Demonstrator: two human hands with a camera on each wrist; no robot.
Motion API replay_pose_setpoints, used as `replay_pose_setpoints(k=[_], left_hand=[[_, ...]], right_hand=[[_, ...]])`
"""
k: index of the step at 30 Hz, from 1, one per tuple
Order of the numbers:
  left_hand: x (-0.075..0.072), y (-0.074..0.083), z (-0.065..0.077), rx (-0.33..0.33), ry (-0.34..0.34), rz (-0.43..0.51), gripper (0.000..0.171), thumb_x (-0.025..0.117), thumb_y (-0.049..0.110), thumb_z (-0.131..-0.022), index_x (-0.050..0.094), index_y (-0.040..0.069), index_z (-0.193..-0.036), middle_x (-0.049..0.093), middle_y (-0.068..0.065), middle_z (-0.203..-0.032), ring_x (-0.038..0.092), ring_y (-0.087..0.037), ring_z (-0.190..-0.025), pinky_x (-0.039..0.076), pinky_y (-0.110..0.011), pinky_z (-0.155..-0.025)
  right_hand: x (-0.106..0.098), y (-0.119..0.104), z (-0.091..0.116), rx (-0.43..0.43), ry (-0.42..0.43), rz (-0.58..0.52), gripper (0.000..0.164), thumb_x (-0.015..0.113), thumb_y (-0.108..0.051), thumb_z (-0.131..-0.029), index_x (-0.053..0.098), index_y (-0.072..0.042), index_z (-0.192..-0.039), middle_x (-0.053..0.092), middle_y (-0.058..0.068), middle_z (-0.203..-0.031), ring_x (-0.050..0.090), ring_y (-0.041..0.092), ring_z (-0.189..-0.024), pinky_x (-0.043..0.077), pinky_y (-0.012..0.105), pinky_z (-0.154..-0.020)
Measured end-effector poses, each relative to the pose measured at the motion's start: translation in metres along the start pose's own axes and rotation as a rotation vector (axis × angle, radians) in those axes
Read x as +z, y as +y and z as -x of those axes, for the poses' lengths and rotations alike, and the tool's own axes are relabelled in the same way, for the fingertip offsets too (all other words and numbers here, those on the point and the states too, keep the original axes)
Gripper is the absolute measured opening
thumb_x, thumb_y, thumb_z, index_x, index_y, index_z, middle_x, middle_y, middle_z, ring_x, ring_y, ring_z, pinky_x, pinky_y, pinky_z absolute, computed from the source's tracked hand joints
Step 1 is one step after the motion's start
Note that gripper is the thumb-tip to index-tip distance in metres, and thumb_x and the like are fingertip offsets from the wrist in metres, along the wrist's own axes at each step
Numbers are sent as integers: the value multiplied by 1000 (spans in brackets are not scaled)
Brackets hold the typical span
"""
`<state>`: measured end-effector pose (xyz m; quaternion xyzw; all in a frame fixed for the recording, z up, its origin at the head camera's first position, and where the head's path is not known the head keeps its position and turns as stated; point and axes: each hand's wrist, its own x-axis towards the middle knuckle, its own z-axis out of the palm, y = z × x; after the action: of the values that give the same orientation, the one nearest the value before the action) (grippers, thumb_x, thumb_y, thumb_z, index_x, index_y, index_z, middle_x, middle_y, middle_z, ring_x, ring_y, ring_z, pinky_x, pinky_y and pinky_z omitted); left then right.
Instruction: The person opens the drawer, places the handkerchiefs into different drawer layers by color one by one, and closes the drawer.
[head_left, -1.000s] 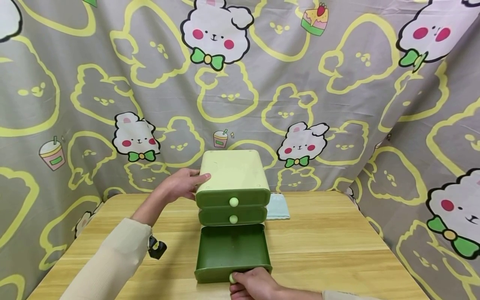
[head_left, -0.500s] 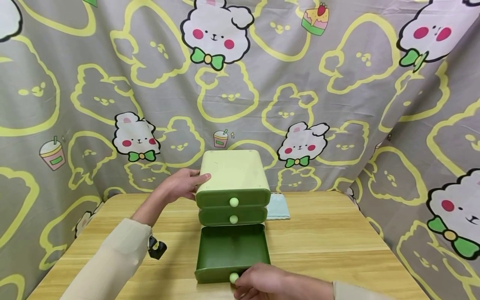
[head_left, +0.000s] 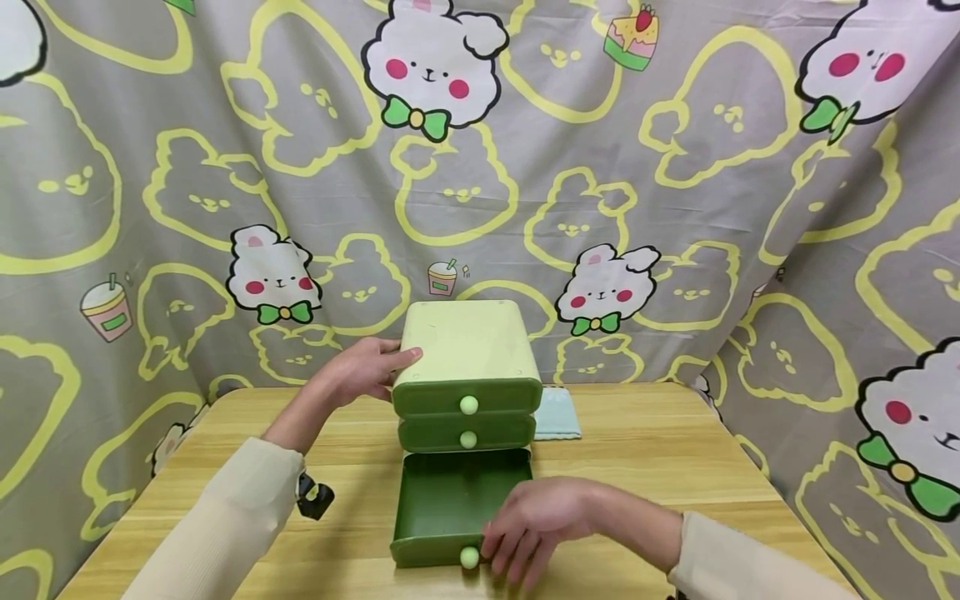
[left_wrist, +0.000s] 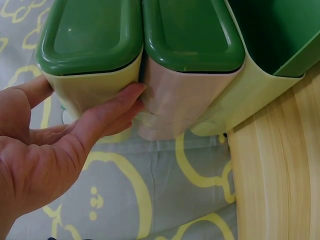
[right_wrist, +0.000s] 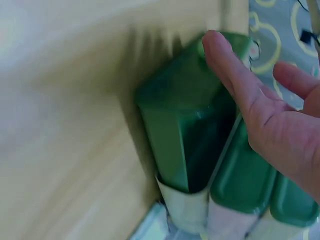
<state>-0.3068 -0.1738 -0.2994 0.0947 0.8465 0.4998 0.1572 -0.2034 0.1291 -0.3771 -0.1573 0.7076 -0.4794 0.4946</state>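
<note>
A small three-drawer cabinet (head_left: 465,337) with a pale yellow top stands on the table. Its upper drawer (head_left: 427,398) and middle drawer (head_left: 427,435) are closed, each with a round light-green knob. The bottom drawer (head_left: 450,500) is pulled out and nothing shows in its visible part. My left hand (head_left: 366,368) rests on the cabinet's left side, thumb over the top edge; in the left wrist view its fingers (left_wrist: 107,112) lie fairly straight along the wall. My right hand (head_left: 543,521), fingers loosely extended, is just right of the bottom drawer's knob (head_left: 469,557) and holds nothing.
A folded light-blue cloth (head_left: 557,413) lies behind the cabinet to the right. The wooden table (head_left: 645,483) spreads on both sides, and a grey patterned curtain (head_left: 480,275) hangs behind and beside it. A black strap device (head_left: 313,497) is on the left wrist.
My right hand has let go of the bottom drawer's knob and moved up and right, its fingers opening out. The drawer stays pulled out, and my left hand has not moved.
</note>
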Motion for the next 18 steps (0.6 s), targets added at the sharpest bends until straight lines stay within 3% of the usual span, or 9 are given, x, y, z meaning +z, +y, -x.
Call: replay_pose_setpoints(k=[9,18], left_hand=[[-1,-1,0,2,-1,9,71,53,45,-106,32,1,-158,68,-19,-127,68,-27,-112,61,-41,-88],[0,-1,1,6,-1,21,71,53,44,-106,32,0,-158,68,-20,-127,68,-28,-114,61,-40,-87]], right_hand=[[-36,-13,9,-61,143,36,37,58,-27,-102,70,7,-108,75,14,-92,73,23,-82,62,44,-82],[-94,-1,21,-58,252,26,32,57,-18,-100,69,9,-111,74,16,-96,74,24,-84,62,44,-84]])
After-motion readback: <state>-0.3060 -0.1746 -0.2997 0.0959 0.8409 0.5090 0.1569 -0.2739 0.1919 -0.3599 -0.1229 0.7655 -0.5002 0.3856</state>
